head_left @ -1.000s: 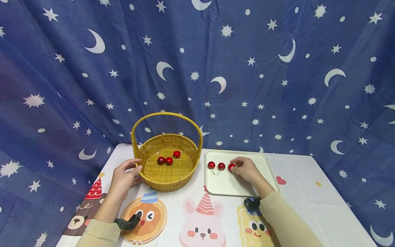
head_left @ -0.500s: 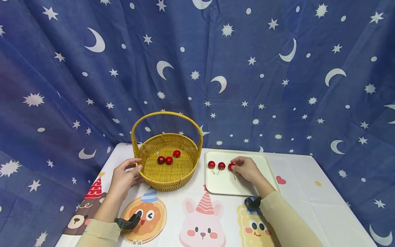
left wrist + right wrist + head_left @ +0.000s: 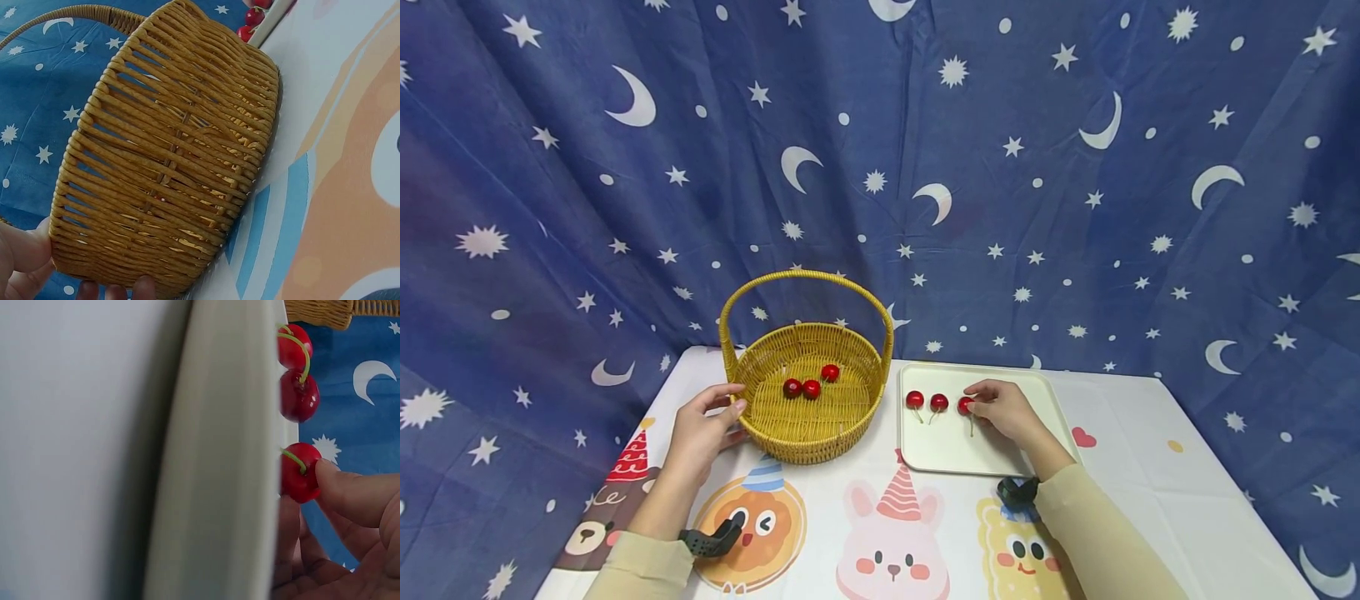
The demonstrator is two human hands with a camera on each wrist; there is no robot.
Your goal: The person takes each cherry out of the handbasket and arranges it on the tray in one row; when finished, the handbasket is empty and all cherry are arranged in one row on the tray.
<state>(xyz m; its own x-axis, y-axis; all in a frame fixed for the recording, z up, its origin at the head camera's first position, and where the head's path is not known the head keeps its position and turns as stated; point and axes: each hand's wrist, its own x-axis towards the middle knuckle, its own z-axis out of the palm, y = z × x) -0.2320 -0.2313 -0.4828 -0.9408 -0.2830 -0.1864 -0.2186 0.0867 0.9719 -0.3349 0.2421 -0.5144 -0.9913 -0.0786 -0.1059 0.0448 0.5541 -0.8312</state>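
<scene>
On the left, my left hand (image 3: 700, 425) grips the side of a round wicker basket (image 3: 805, 454) with a tall arched handle. In the left wrist view, the thumb (image 3: 28, 247) lies at the basket's rim while other fingertips show against its woven wall. Three red cherries (image 3: 811, 389) lie inside the basket. My right hand (image 3: 1009, 414), over the cream tray (image 3: 940, 454), pinches a cherry (image 3: 301, 473) with a green stem between thumb and fingers. Two more stemmed cherries (image 3: 914, 400) sit in a row to its left on the tray.
The tray stands just right of the basket on a white tablecloth (image 3: 1195, 500) printed with cartoon figures. A blue curtain (image 3: 880, 167) with moons and stars hangs close behind both. The basket's handle (image 3: 805, 274) arches high above its bowl.
My right hand has shifted very slightly right with the pinched cherry, and its stem now points more straight toward the near side. My left hand and the basket stay put.
</scene>
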